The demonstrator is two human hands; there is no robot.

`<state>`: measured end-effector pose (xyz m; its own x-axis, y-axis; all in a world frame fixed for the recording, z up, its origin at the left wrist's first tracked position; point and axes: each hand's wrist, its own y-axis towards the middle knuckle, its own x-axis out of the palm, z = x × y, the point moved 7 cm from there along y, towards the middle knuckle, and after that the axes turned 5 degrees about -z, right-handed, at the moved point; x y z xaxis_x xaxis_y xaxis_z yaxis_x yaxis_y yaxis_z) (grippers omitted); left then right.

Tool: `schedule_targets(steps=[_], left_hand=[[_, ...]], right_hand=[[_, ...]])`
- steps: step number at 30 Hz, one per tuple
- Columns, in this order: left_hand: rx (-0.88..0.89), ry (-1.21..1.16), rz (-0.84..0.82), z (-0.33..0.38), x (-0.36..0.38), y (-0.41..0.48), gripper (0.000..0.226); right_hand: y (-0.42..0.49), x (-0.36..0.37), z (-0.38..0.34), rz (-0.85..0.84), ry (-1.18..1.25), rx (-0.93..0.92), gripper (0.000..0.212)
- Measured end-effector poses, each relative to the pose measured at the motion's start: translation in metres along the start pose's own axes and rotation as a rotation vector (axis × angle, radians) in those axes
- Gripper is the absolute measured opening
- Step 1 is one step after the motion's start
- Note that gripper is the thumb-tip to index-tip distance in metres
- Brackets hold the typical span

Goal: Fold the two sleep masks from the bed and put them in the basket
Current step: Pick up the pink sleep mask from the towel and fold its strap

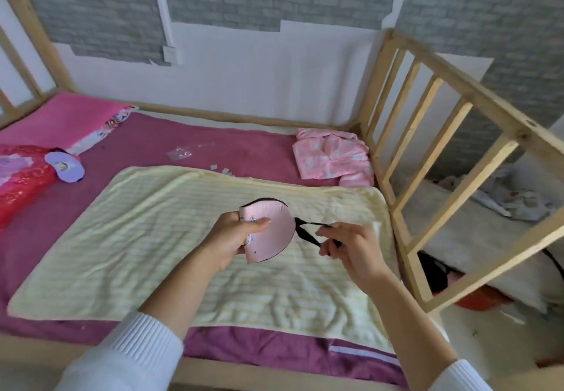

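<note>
Wooden bed frame (451, 91) w/ slatted end rail on the right; magenta sheet (189, 143) covers the mattress; pale yellow striped blanket (128, 238) spread flat over the near-centre of the bed, wrinkled toward the front edge; pink pillow (61, 117) at far left, red shiny fabric (21, 177) just below it at the left edge; pink patterned garment (331, 157) bunched at the far right corner by the rail; small clear plastic bag (180, 152) on the sheet behind the blanket.

Pink sleep mask (274, 232), black-edged, folded in half, held up in the air above the blanket centre; left hand (235, 238) clenched on it, thumb across the front, fingers behind; black strap (308, 232) runs out of the mask's right side to the right hand (345, 247); right hand pinching the strap end between thumb & fingertips, strap pulled fairly taut; hands near each other, not touching; white sleeves on both arms.

Purple sleep mask (64, 166) lies unfolded at far left, partly on the red fabric, well apart from the hands; basket not seen in this view.
</note>
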<state>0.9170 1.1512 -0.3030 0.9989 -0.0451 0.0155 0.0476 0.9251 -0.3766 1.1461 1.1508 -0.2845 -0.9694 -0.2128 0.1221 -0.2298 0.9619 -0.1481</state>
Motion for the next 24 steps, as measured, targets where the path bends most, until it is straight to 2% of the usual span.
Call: schedule_targets(steps=[3,5,8,10,12,14,16,18,19,21,23,24], left_hand=[[0.036,0.000,0.130,-0.023,-0.011,-0.046,0.011],[0.065,0.010,0.191,-0.034,-0.016,-0.075,0.013],[0.112,0.002,0.285,-0.041,-0.029,-0.111,0.024],[0.121,-0.016,0.299,-0.043,-0.037,-0.133,0.018],[0.132,-0.003,0.289,-0.047,-0.046,-0.152,0.017],[0.153,0.026,0.269,-0.050,-0.059,-0.172,0.020],[0.174,0.038,0.296,-0.053,-0.081,-0.191,0.023],[0.184,0.050,0.381,-0.058,-0.111,-0.212,0.022],[0.188,0.044,0.415,-0.062,-0.127,-0.222,0.023],[0.188,0.006,0.434,-0.069,-0.154,-0.244,0.024],[0.198,-0.078,0.420,-0.075,-0.179,-0.264,0.027],[0.215,-0.129,0.412,-0.077,-0.192,-0.274,0.027]], right_hand=[[-0.036,0.019,0.008,-0.157,0.060,0.147,0.030],[-0.058,0.032,0.009,-0.200,0.315,0.177,0.025],[-0.082,0.061,-0.009,-0.334,0.729,0.070,0.015],[-0.085,0.082,-0.023,-0.368,0.760,-0.008,0.031],[-0.085,0.098,-0.031,-0.243,0.458,-0.089,0.036],[-0.086,0.111,-0.045,-0.059,-0.138,-0.272,0.029],[-0.086,0.135,-0.054,0.013,-0.764,-0.463,0.023],[-0.081,0.162,-0.049,0.019,-1.229,-0.468,0.027],[-0.077,0.175,-0.041,-0.049,-1.351,-0.369,0.024],[-0.077,0.210,-0.010,-0.353,-1.376,-0.111,0.024],[-0.092,0.258,0.020,-0.658,-1.205,0.050,0.025],[-0.104,0.283,0.028,-0.744,-1.087,0.088,0.017]])
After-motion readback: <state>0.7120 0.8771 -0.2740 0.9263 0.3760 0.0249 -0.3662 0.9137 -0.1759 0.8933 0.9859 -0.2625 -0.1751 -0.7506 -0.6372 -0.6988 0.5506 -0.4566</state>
